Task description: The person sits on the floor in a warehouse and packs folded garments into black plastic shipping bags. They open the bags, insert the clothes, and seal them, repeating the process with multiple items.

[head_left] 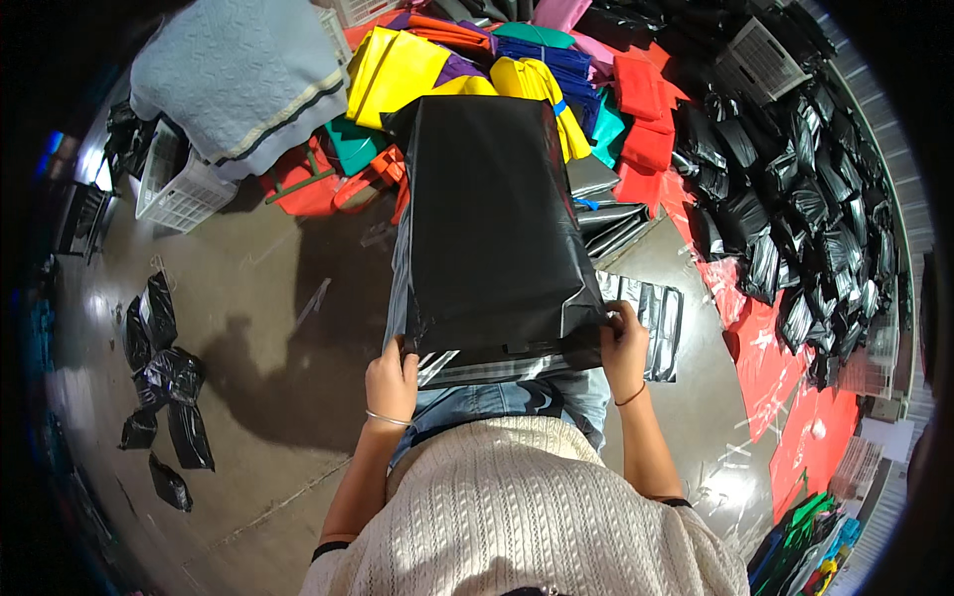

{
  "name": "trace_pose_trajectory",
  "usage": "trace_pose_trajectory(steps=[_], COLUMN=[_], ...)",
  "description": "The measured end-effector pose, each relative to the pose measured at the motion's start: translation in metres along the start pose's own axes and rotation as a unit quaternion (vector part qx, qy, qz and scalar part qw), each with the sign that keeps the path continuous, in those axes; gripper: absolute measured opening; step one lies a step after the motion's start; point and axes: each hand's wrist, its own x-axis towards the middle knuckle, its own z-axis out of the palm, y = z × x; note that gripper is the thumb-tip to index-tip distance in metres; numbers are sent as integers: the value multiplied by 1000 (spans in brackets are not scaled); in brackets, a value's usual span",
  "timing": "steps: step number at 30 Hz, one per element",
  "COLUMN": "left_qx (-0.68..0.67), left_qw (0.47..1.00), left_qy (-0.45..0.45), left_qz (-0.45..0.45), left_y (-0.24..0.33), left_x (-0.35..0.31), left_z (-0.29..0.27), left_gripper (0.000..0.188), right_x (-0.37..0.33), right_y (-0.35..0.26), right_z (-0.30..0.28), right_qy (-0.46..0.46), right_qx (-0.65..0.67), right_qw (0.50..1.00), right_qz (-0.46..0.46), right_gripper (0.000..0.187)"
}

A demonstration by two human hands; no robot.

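Note:
A large black plastic bag [487, 228] lies smooth and flat in front of me, reaching from my lap toward the heap of coloured bundles. At its near left corner, the fingers of my left hand [394, 385] are closed on the plastic edge. My right hand [625, 353] pinches the near right corner, where the plastic is creased. Shiny grey-black folds show along the near edge between my hands. What supports the bag underneath is mostly hidden. Beside my right hand, a striped silver-and-black plastic sheet [656, 323] lies on the floor.
Yellow bundles [393, 74] and other coloured ones lie beyond the bag. A white crate [179, 189] and a grey-blue blanket [238, 79] stand at the far left. Several black packages [177, 382] lie on the left floor; a big pile of black packages [795, 189] fills the right.

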Motion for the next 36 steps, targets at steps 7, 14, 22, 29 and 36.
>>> trace_pose_trajectory(steps=[7, 14, 22, 29, 36], left_qx=[50, -83, -113, -102, -112], left_qw=[999, 996, 993, 994, 993], left_qy=[17, 44, 38, 28, -38], left_qz=[9, -1, 1, 21, -19], left_y=[12, 14, 10, -10, -30], left_x=[-22, -36, -41, -39, -30], left_z=[-17, -23, -32, -32, -33], left_gripper=[20, 18, 14, 12, 16], right_x=[-11, -29, -33, -40, -70], right_y=[-42, -107, -130, -106, 100], right_z=[-11, 85, 117, 91, -116], right_qy=[83, -274, -339, -284, 251], right_qx=[9, 209, 214, 292, 267], right_qw=[925, 891, 874, 834, 930], right_qz=[-370, -295, -276, -373, -16], right_gripper=[36, 9, 8, 6, 7])
